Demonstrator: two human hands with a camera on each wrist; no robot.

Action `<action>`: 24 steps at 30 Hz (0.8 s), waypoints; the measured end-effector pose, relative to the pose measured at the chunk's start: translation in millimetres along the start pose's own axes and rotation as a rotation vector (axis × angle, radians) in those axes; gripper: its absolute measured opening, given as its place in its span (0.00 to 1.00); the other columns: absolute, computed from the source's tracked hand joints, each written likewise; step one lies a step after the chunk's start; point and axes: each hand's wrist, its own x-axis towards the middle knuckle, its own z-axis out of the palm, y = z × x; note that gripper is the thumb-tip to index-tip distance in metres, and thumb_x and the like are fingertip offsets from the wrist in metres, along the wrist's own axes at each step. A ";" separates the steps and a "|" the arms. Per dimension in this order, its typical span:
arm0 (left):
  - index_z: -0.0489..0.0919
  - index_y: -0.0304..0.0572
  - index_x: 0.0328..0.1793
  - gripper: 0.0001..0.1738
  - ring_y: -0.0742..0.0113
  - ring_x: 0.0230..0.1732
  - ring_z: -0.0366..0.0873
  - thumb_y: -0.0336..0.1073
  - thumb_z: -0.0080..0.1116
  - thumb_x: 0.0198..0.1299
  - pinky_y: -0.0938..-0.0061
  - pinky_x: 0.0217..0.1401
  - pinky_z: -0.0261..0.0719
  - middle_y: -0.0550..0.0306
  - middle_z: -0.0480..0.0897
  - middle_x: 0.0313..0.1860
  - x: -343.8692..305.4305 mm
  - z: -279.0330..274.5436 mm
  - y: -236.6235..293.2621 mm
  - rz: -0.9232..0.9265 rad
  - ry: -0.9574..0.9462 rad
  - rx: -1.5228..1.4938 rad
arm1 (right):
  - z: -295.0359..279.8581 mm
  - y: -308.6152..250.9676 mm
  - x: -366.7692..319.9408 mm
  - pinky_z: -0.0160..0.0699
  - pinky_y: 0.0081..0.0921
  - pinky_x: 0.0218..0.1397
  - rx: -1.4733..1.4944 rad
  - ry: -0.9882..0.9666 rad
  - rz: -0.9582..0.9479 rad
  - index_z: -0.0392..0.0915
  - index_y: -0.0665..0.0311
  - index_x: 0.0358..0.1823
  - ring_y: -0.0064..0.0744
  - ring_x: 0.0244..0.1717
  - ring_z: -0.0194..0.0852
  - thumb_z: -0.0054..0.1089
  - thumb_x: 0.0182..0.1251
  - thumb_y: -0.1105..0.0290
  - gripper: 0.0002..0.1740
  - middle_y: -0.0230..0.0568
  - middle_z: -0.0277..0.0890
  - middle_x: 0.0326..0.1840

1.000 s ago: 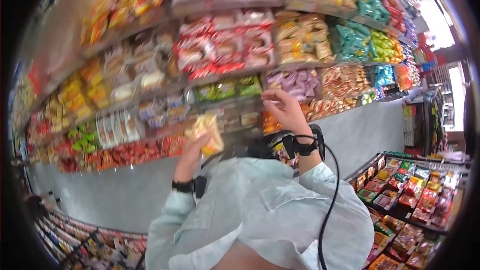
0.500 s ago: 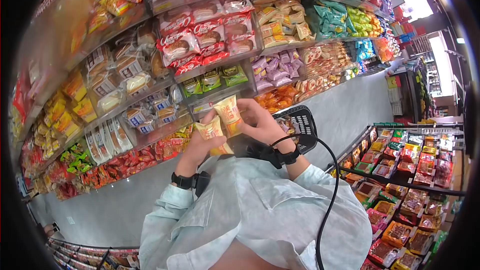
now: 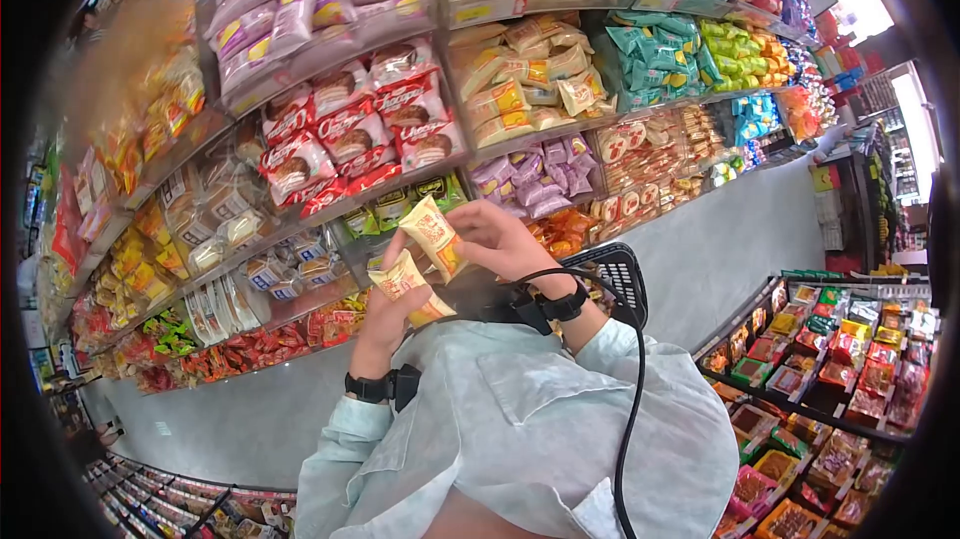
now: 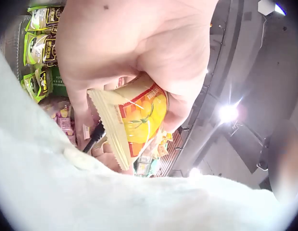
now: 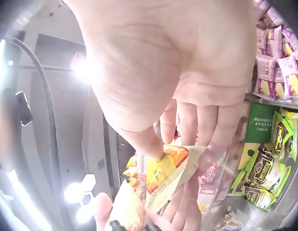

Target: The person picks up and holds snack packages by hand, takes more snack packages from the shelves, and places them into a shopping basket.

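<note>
- Left hand (image 3: pixel 382 321) grips one packet (image 3: pixel 400 279).
- Right hand (image 3: pixel 508 247) pinches a second packet (image 3: pixel 431 236), just beyond the first.
- Both packets slant alike, far ends leaning left.

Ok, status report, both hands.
Left hand gripping cream plastic packet with red print. Right hand pinching matching cream packet. Thin black cable crosses right wrist, clear of packets.

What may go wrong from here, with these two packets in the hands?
The left hand holds one cream packet and the right hand a second packet, close together: either might slip and drop. Firm finger pressure might crush their contents. The black cable loops past the basket, so it might snag there.
</note>
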 end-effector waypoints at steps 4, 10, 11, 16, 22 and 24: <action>0.46 0.42 0.89 0.54 0.51 0.77 0.68 0.28 0.64 0.59 0.58 0.78 0.68 0.42 0.66 0.80 16.1 27.2 -8.6 0.007 0.033 0.063 | -50.5 -11.5 10.1 0.78 0.30 0.67 0.072 0.039 0.010 0.74 0.68 0.61 0.29 0.64 0.78 0.64 0.72 0.77 0.18 0.39 0.80 0.60; 0.54 0.41 0.86 0.50 0.50 0.71 0.74 0.26 0.63 0.57 0.60 0.74 0.71 0.40 0.73 0.74 8.3 40.5 -24.1 -0.039 0.197 0.116 | -137.9 -35.1 36.1 0.79 0.18 0.47 -0.003 0.624 -0.253 0.77 0.64 0.53 0.15 0.45 0.77 0.67 0.71 0.75 0.12 0.32 0.81 0.52; 0.56 0.40 0.86 0.49 0.50 0.71 0.75 0.26 0.62 0.57 0.60 0.74 0.71 0.40 0.73 0.73 6.2 40.6 -26.8 -0.040 0.220 0.106 | -157.5 -32.3 41.2 0.78 0.18 0.48 -0.012 0.715 -0.290 0.77 0.65 0.54 0.16 0.46 0.77 0.67 0.72 0.73 0.13 0.32 0.81 0.52; 0.58 0.38 0.83 0.45 0.51 0.68 0.76 0.30 0.63 0.59 0.61 0.73 0.73 0.41 0.75 0.70 -1.9 39.7 -35.2 -0.089 0.289 0.171 | -201.9 -48.0 49.8 0.77 0.19 0.54 0.018 0.838 -0.344 0.77 0.68 0.62 0.21 0.51 0.80 0.64 0.75 0.70 0.19 0.38 0.82 0.57; 0.64 0.39 0.79 0.39 0.57 0.66 0.77 0.25 0.64 0.60 0.65 0.69 0.74 0.45 0.79 0.65 -1.6 47.7 -30.9 -0.128 0.291 0.181 | -196.5 -44.0 41.9 0.77 0.20 0.58 -0.189 0.760 -0.305 0.75 0.70 0.67 0.24 0.57 0.80 0.61 0.76 0.73 0.21 0.41 0.83 0.58; 0.67 0.42 0.76 0.36 0.62 0.64 0.77 0.23 0.65 0.61 0.69 0.66 0.74 0.50 0.80 0.63 -3.3 43.5 -34.2 -0.146 0.271 0.170 | -184.9 -40.7 33.1 0.77 0.20 0.56 -0.189 0.822 -0.307 0.79 0.69 0.61 0.21 0.52 0.79 0.60 0.76 0.74 0.16 0.36 0.83 0.52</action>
